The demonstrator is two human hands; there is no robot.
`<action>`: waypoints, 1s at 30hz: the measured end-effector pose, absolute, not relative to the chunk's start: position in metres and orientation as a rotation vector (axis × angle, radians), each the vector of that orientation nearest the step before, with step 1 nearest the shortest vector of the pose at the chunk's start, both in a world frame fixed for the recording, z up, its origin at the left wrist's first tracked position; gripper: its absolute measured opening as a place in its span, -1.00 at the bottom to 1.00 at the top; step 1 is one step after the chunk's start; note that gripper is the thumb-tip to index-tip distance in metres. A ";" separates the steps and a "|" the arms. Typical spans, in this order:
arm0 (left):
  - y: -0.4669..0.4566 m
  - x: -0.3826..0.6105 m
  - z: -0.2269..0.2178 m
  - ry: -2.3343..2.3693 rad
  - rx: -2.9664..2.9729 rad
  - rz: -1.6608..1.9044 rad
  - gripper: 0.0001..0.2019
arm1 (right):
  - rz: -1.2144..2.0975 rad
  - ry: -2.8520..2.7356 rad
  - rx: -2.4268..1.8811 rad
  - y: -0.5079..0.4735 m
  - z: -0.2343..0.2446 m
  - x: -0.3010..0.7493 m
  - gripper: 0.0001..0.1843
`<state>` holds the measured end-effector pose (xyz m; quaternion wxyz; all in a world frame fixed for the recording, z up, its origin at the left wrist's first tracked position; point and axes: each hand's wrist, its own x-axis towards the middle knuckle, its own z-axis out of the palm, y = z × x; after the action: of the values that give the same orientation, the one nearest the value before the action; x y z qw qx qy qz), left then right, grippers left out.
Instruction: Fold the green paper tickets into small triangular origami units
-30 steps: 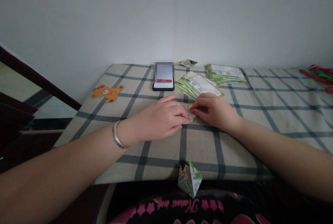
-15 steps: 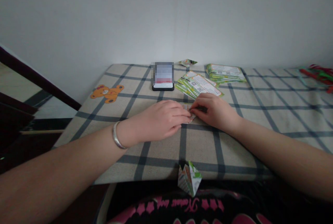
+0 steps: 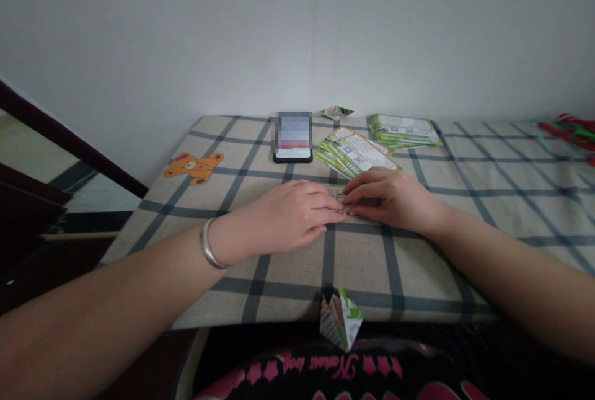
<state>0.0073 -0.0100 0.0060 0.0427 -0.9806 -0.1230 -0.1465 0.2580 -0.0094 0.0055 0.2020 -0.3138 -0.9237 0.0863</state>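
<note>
A small printed paper (image 3: 335, 192) lies flat on the checked tablecloth, mostly covered by my fingers. Its full outline and folds are hidden. My left hand (image 3: 288, 217), with a silver bangle at the wrist, rests on the paper with fingers stretched out flat. From the other side, my right hand (image 3: 393, 201) has its thumb and forefinger bent together on the paper, close to my left fingertips. A folded paper piece (image 3: 341, 320) with green and white print stands near the table's front edge, apart from both hands.
Behind the hands are fanned leaflets (image 3: 357, 155), a leaflet stack (image 3: 406, 130) and another folded paper piece (image 3: 338, 113) by the wall. A phone (image 3: 294, 139) is at the back, left of the leaflets. Red and green items (image 3: 574, 130) lie far right. A bear picture (image 3: 194, 168) marks the left side.
My right fingers have shifted slightly right and down on the paper, and the part they pinched now lies lower. My left fingertips have slid a little to the right.
</note>
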 end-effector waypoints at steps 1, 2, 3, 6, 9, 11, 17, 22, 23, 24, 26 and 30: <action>-0.010 0.007 0.006 -0.374 -2.996 -0.448 -0.68 | 0.218 -2.602 -0.878 -0.010 0.006 0.259 -0.81; -0.010 0.007 0.007 -0.373 -2.993 -0.445 -0.68 | 0.190 -2.620 -0.881 -0.011 0.007 0.260 -0.80; -0.011 0.007 0.007 -0.372 -2.991 -0.437 -0.68 | 0.160 -2.632 -0.882 -0.012 0.007 0.260 -0.79; -0.010 0.007 0.007 -0.371 -2.990 -0.429 -0.68 | 0.082 -2.647 -0.888 -0.015 0.007 0.257 -0.77; -0.006 0.006 0.005 -0.371 -2.998 -0.455 -0.69 | 0.023 -2.640 -0.899 -0.016 0.005 0.254 -0.74; -0.003 0.004 0.004 -0.374 -3.020 -0.484 -0.70 | -0.006 -2.633 -0.893 -0.015 0.003 0.253 -0.74; 0.001 0.001 0.002 -0.401 -3.081 -0.517 -0.70 | -0.059 -2.634 -0.890 -0.012 0.002 0.250 -0.75; -0.003 0.000 0.000 -0.510 -3.040 -0.477 -0.71 | -0.074 -2.612 -0.883 -0.013 0.002 0.249 -0.72; -0.004 0.000 0.000 -0.527 -3.030 -0.464 -0.71 | -0.074 -2.609 -0.886 -0.014 0.001 0.249 -0.71; -0.005 0.000 -0.001 -0.539 -3.022 -0.450 -0.71 | -0.075 -2.609 -0.890 -0.014 0.001 0.249 -0.71; -0.006 0.000 -0.001 -0.555 -3.016 -0.423 -0.71 | -0.084 -2.612 -0.892 -0.014 0.001 0.248 -0.71; -0.007 0.001 -0.001 -0.577 -3.022 -0.418 -0.73 | -0.128 -2.632 -0.877 -0.014 0.003 0.248 -0.71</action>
<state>0.0006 -0.0066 -0.0009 0.0185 -0.9731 -0.1859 -0.1346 0.2485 -0.0139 0.0026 0.1815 -0.3105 -0.9320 -0.0452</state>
